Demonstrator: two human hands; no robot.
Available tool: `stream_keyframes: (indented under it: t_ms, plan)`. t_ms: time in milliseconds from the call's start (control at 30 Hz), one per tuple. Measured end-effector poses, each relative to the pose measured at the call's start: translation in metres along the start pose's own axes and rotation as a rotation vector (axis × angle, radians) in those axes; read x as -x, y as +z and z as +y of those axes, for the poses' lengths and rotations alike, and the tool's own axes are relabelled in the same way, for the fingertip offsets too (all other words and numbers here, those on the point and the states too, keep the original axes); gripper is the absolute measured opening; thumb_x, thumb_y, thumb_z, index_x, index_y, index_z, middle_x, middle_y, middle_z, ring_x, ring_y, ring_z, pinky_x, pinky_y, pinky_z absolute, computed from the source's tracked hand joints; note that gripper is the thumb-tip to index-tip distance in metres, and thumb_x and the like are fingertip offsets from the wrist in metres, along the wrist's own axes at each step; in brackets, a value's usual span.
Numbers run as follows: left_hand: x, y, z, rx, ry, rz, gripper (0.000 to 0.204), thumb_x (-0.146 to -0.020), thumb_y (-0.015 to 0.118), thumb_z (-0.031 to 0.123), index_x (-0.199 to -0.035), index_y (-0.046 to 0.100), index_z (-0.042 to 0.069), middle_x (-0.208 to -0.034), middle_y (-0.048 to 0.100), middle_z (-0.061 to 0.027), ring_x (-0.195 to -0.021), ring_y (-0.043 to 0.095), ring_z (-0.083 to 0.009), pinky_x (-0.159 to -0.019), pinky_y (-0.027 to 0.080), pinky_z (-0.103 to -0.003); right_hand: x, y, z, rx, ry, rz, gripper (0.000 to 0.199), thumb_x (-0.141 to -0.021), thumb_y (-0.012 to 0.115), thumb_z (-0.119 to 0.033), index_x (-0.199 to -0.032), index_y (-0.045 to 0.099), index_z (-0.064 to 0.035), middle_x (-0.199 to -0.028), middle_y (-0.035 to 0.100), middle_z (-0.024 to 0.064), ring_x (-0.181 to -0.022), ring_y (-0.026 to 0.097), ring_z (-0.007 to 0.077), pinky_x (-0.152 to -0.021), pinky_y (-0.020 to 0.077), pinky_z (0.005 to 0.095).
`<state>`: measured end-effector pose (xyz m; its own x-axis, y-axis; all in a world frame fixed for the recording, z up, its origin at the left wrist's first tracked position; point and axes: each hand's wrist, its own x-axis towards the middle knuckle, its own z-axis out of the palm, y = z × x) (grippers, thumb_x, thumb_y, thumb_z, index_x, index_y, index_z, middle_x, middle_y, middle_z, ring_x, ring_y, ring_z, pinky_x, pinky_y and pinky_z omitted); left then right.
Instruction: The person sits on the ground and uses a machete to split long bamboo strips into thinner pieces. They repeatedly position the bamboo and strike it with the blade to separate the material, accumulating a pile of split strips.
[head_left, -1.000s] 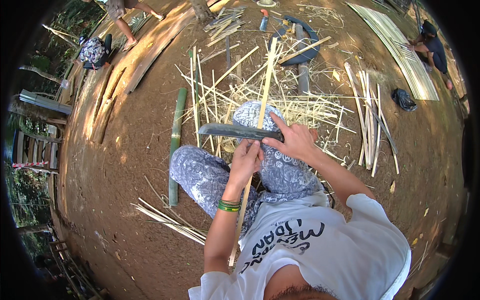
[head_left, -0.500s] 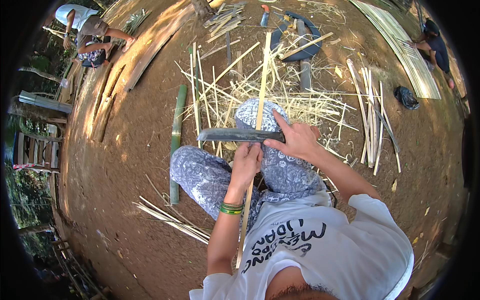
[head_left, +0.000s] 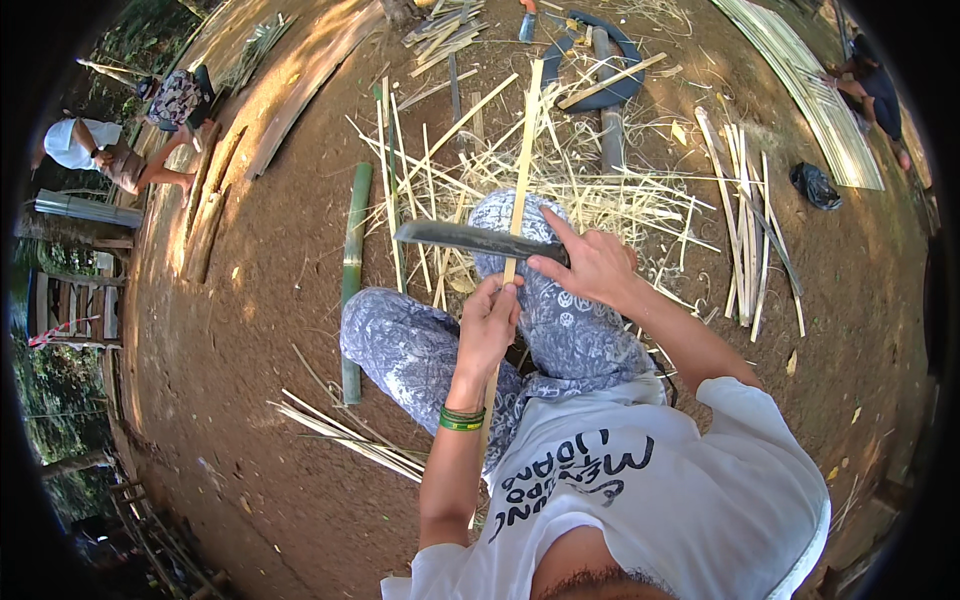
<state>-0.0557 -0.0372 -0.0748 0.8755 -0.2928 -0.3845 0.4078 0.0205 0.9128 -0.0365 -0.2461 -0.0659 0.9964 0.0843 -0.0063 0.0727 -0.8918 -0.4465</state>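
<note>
A long pale bamboo strip [head_left: 527, 150] runs from near my lap over my raised right knee toward the shavings. My left hand [head_left: 487, 325] pinches it just on my side of the knee. Across the strip lies the dark blade of a machete [head_left: 450, 236], its tip pointing left and tilted slightly away from me. My right hand [head_left: 600, 268] is closed round the machete's handle, with the index finger stretched out by the knee. The blade appears to touch the strip.
Curly bamboo shavings [head_left: 590, 190] and loose strips pile ahead. A green bamboo pole [head_left: 355, 260] lies left; more strips [head_left: 350, 440] lie by my left leg. Another blade [head_left: 778, 248] rests among strips at right. A black ring [head_left: 632, 75] lies beyond. People are at far left and right.
The machete has moved away from me along the strip, its tip swinging farther forward. My right hand shifted slightly with it. At far left, a person has moved left, revealing another behind.
</note>
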Motion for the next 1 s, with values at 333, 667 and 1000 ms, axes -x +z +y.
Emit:
stream_keyframes:
  t_ms: [333,667,1000]
  plan:
    - [0.012,0.002,-0.005,0.016,-0.009,0.027,0.018,-0.104,0.05,0.016,-0.111,0.062,0.005,-0.064,0.045,0.0062,-0.047,0.033,-0.0003,-0.042,0.024,-0.019,-0.005,0.005,0.003,0.0,-0.008,0.039,0.084,-0.087,0.053,-0.073,-0.148,0.045,-0.0156,-0.053,0.057,0.0198,-0.054,0.064,0.0399,-0.053,0.0502,0.0502]
    - [0.078,-0.01,-0.021,-0.024,-0.057,0.085,0.018,-0.104,0.05,0.012,-0.113,0.063,0.004,-0.063,0.043,0.007,-0.051,0.034,-0.0007,-0.044,0.025,-0.019,-0.007,0.003,0.002,-0.006,0.012,0.028,0.087,-0.086,0.05,-0.076,-0.146,0.047,-0.0132,-0.056,0.06,0.0201,-0.056,0.065,0.0407,-0.056,0.0512,0.0515]
    - [0.021,0.006,-0.004,0.063,0.009,0.063,0.018,-0.105,0.048,0.017,-0.102,0.061,0.005,-0.062,0.043,0.0059,-0.048,0.034,-0.0013,-0.042,0.025,-0.02,0.009,-0.015,-0.015,0.056,-0.044,-0.113,0.1,-0.08,0.054,-0.08,-0.155,0.031,-0.0174,-0.055,0.058,0.019,-0.055,0.064,0.0404,-0.053,0.0479,0.0547]
